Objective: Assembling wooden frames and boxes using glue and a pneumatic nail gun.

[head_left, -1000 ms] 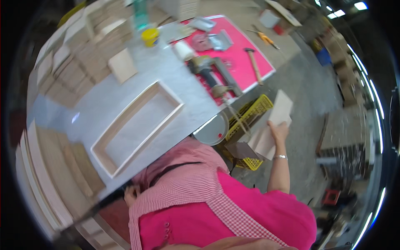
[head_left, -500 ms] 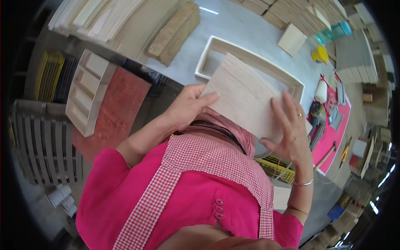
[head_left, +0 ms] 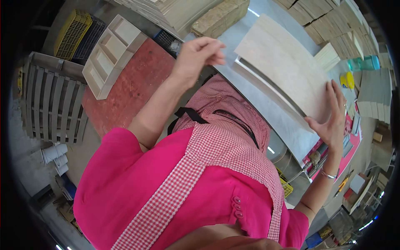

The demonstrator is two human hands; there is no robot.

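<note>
Right hand [head_left: 331,121] spread flat on panel [head_left: 287,66], steadying it over frame [head_left: 266,85] on grey surface [head_left: 287,125], left hand [head_left: 196,56] lifted, fingers loosely curled, empty

Right hand [head_left: 331,121] presses pale wood panel [head_left: 283,66] onto the grey table [head_left: 277,121]; left hand [head_left: 196,56] lifted beside it

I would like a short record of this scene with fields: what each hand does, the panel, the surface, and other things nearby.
left hand: raised, loosely curled, holding nothing
right hand: open, fingers spread on the panel's edge
panel: pale thin wood sheet lying over a shallow wooden frame
surface: grey worktable
nearby: stacked boards, wooden divided tray, red mat
</note>
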